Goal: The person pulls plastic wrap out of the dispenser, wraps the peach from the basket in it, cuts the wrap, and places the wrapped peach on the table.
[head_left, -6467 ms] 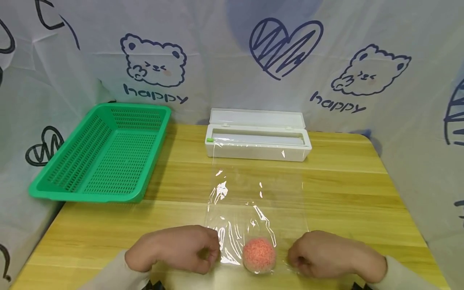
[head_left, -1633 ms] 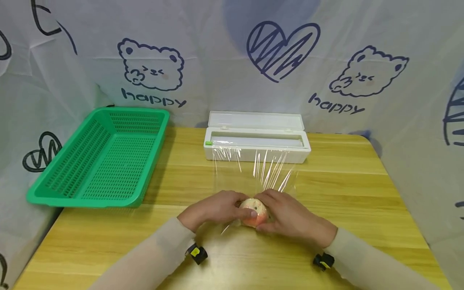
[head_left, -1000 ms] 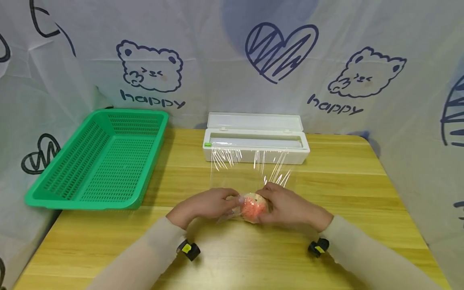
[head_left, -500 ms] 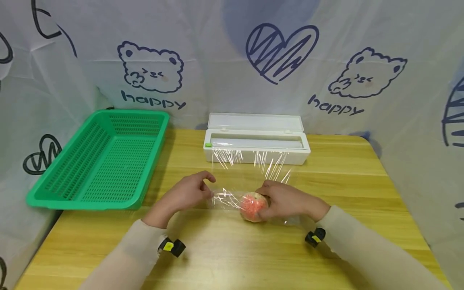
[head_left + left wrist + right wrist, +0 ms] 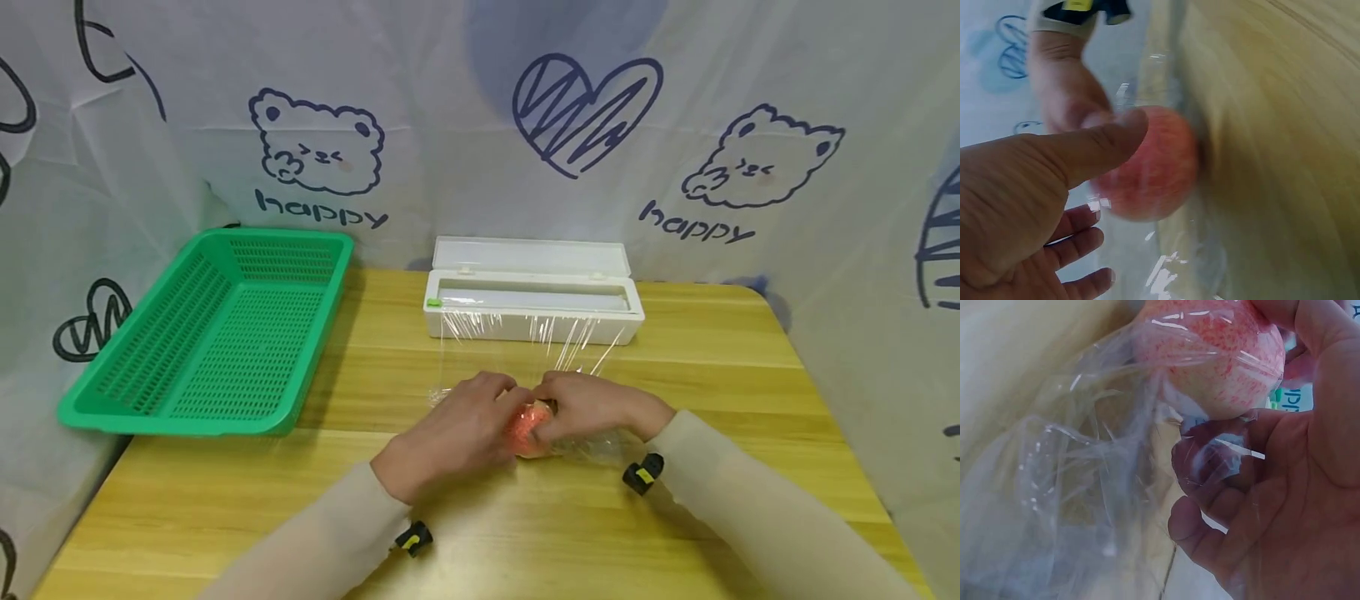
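Observation:
An apple, red-pink and speckled with a pale top, sits on clear cling film low over the table. My right hand holds its right side between thumb and forefinger; loose film bunches beside that palm in the right wrist view. At the apple's left side is my left hand, its blurred thumb straight and overlapping the apple in the left wrist view. Three of its fingers hang loosely bent, clear of the apple, and the forefinger is hidden.
A white film dispenser stands at the back with its lid raised, the film running forward from it in creases. To the left is a green slatted basket. White cloth with drawings hangs behind the wooden table.
Earlier both fists held the film's front edge flat, with the apple between them. Half a second ago my left hand was spread out leftward at the film; it has since come back to the apple.

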The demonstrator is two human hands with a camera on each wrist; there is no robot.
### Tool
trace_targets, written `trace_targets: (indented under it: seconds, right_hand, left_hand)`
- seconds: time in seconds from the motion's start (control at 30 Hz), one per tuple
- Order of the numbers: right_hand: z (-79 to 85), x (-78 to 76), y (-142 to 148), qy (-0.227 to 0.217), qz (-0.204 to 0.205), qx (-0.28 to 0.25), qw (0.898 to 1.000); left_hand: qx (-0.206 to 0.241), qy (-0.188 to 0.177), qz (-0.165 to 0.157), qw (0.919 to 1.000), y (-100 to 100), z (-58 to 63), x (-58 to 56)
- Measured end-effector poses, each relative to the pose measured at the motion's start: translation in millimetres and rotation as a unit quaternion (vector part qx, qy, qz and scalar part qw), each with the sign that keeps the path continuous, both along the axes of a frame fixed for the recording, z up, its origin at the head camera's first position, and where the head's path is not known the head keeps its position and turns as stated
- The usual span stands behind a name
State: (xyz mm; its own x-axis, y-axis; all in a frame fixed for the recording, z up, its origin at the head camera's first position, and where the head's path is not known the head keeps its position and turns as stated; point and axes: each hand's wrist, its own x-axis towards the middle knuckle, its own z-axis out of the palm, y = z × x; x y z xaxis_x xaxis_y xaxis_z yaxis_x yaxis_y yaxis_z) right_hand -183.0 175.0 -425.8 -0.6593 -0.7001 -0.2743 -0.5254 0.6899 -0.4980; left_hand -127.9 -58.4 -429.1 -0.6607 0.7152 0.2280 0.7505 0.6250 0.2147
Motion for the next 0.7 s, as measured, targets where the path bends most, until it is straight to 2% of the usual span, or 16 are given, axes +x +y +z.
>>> trace_targets:
  seconds: [0.17, 0.3, 0.37, 0.47, 0.6, 0.7]
  right_hand:
    - [-1.4, -1.4, -1, -0.029, -0.007, -0.007, 1.0]
    - [-2.0, 1.0, 2, -0.019, -0.012, -0.014, 1.0]
    - [-1.0, 3.7, 5, 0.013, -0.015, -0.011, 1.0]
    - [2.0, 9.1, 8, 0.083, -0.027, -0.011, 0.996]
    - [5.2, 16.2, 9, 0.162, -0.039, -0.031, 0.986]
    - [2.3, 21.8, 8, 0.207, -0.021, -0.054, 0.977]
  left_hand:
    - [-0.015, -0.013, 0.005, 0.9998, 9, -12.2, -4.9]
    - [-0.009, -0.025, 0.01, 0.9996, 10, -13.1, -10.1]
    - [-0.009, -0.042, 0.011, 0.999, 10, -10.9, -13.3]
    - [-0.011, -0.079, 0.012, 0.9967, 9, -5.4, -19.9]
    - [-0.035, -0.133, 0.014, 0.9904, 10, 2.8, -32.8]
    - [-0.061, -0.178, 0.015, 0.982, 13, 8.8, -43.9]
